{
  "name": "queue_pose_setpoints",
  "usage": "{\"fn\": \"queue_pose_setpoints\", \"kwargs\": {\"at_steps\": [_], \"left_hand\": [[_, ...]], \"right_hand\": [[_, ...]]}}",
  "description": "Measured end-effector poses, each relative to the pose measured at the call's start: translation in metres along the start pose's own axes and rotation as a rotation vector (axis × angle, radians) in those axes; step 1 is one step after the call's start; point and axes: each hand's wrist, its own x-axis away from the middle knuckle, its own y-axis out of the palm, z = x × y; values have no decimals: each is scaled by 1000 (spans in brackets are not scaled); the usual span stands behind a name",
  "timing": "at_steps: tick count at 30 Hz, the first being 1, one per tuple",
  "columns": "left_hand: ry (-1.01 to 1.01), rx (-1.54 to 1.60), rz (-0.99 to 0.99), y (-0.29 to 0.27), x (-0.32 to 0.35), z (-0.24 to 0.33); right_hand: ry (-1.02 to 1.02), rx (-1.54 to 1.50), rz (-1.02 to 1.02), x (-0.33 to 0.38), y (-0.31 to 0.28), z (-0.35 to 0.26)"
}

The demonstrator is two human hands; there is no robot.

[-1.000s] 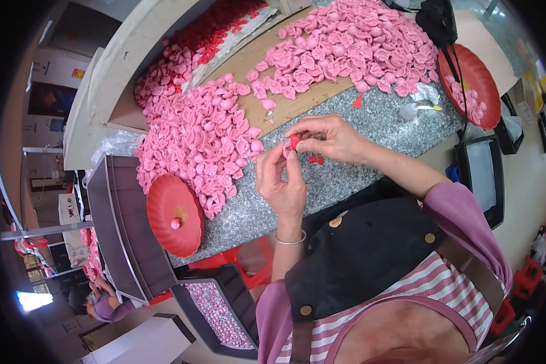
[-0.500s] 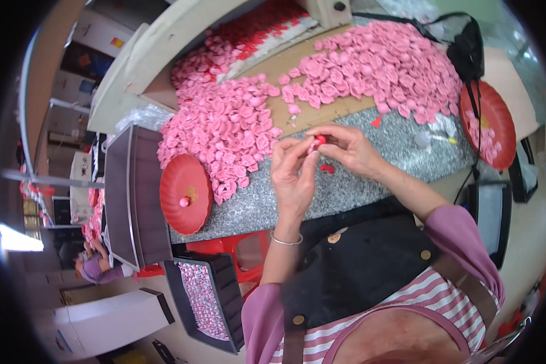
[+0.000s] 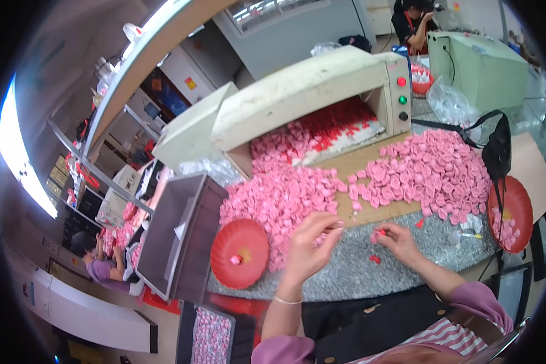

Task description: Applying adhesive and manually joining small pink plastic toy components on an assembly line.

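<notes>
My left hand [image 3: 312, 249] hovers at the near edge of the left pile of pink cup-shaped pieces [image 3: 285, 203], fingers bent toward the thumb. What it pinches, if anything, is too small to make out. To its right, over the speckled grey worktop [image 3: 346, 273], my right hand [image 3: 401, 246] pinches a small pink-and-red piece [image 3: 377, 235] between thumb and fingertips. Below that hand a loose red scrap [image 3: 375, 259] lies on the worktop. A second pink pile [image 3: 421, 170] spreads beyond my right hand.
Behind the piles stands a cream machine [image 3: 309, 91] with red pieces in its opening. A red dish [image 3: 239, 261] with one pink ball is at left, another red dish [image 3: 509, 215] at right. A grey bin [image 3: 170, 236] and a filled tray [image 3: 212, 333] stand left. Two people work farther off.
My hands, together around a small red-and-pink piece before, are now apart. The piece stays in my right hand, while my left hand has moved away to the left. The view has tilted up.
</notes>
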Motion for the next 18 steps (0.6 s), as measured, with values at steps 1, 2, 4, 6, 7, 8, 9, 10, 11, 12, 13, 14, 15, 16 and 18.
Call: {"fn": "queue_pose_setpoints", "kwargs": {"at_steps": [1,2,4,6,7,8,9,10,11,12,13,14,15,16,18], "left_hand": [[107,-105,101,-26,-9,5],[164,-142,171,-51,-20,11],[257,-180,317,-100,-55,23],[366,-176,467,-141,-100,32],[446,-193,554,-164,-121,43],[475,-195,592,-183,-146,48],[507,-173,623,-202,-173,54],[518,-153,627,-216,-203,63],[520,-129,632,-225,-237,73],[484,-100,589,-229,-266,88],[452,-42,536,-233,-299,100],[464,-129,489,-241,-328,112],[471,-217,439,-248,-357,120],[451,-340,424,-258,-391,125],[353,-600,386,-263,-441,135]], "right_hand": [[-18,63,32,2,-4,12],[-10,39,97,7,-8,22],[4,73,234,8,-11,28],[-5,133,330,12,-14,30],[-42,224,327,11,-13,38],[-70,325,340,7,-12,41],[-85,339,376,8,-6,30],[-85,394,383,9,-2,20],[-77,453,389,9,-3,11],[-61,583,333,4,-4,12],[-53,580,346,2,-4,11],[-70,591,356,2,-2,7],[-84,600,364,2,-1,6],[-82,592,371,3,-2,6],[-52,650,347,6,-5,7]]}}
